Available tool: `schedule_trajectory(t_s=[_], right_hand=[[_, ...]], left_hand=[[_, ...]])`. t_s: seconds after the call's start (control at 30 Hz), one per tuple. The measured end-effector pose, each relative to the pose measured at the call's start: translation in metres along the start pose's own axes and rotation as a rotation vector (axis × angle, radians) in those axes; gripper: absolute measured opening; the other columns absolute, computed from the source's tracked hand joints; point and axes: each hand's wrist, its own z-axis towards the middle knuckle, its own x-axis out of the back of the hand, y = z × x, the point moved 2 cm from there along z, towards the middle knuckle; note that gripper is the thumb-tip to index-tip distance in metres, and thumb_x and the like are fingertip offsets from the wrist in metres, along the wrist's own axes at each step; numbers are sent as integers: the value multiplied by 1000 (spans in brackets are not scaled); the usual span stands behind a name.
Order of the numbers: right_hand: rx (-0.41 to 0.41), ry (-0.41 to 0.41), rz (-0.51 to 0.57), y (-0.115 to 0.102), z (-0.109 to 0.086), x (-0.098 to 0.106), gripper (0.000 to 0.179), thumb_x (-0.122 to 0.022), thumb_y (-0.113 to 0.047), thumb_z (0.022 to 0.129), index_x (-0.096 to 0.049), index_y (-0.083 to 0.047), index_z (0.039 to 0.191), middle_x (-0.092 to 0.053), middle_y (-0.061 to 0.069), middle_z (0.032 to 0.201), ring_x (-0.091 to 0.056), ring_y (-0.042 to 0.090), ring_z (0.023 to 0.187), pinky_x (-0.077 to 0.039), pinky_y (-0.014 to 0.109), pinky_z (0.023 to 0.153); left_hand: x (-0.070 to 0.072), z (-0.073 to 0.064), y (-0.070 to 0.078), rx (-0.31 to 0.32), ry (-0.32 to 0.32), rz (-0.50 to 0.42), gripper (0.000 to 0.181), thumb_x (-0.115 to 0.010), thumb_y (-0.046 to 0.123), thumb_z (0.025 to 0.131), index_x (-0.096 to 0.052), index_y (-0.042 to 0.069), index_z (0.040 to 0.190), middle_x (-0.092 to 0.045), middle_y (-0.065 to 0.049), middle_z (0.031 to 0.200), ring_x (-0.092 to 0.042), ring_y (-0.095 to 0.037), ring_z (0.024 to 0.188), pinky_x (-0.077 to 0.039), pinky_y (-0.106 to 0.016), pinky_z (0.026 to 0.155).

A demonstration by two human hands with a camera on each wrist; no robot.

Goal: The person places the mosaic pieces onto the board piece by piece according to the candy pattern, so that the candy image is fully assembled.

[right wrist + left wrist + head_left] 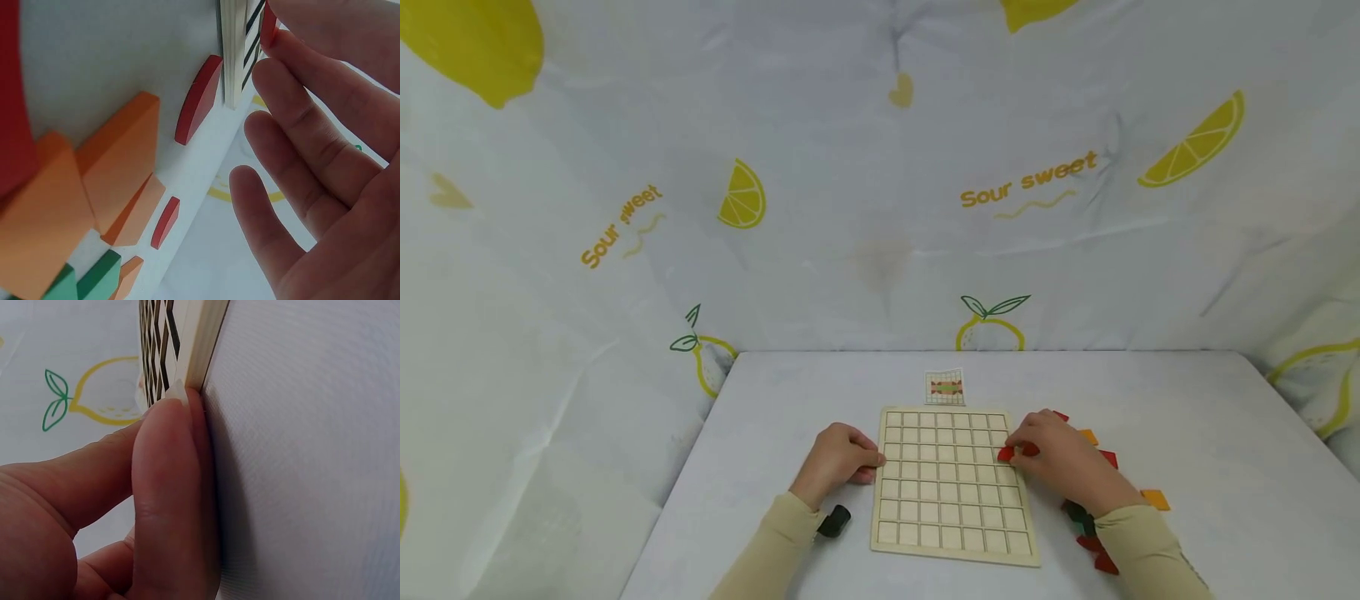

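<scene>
Head: pale gridded board [947,472] (7 columns), red piece [1004,454].

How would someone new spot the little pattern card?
On the white table, find the pale wooden grid board. Just past its far edge sits the small pattern card; a printed red, orange and green design sets it apart from the board's plain squares.
</scene>
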Motion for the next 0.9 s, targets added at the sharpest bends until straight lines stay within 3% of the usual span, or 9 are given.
schedule_trajectory(t_s=[0.9], right_hand=[[-3,-25,-23,-1,3,-5,12,-83,-14,93,-83,-18,105,-67,-10,98,-56,14,103,-59,31,82]], left_hand=[[2,-2,2,0,-27,-18,17,-89,10,89,-76,3,97,-78,-8,79,-72,-9,61,-64,-23,60]])
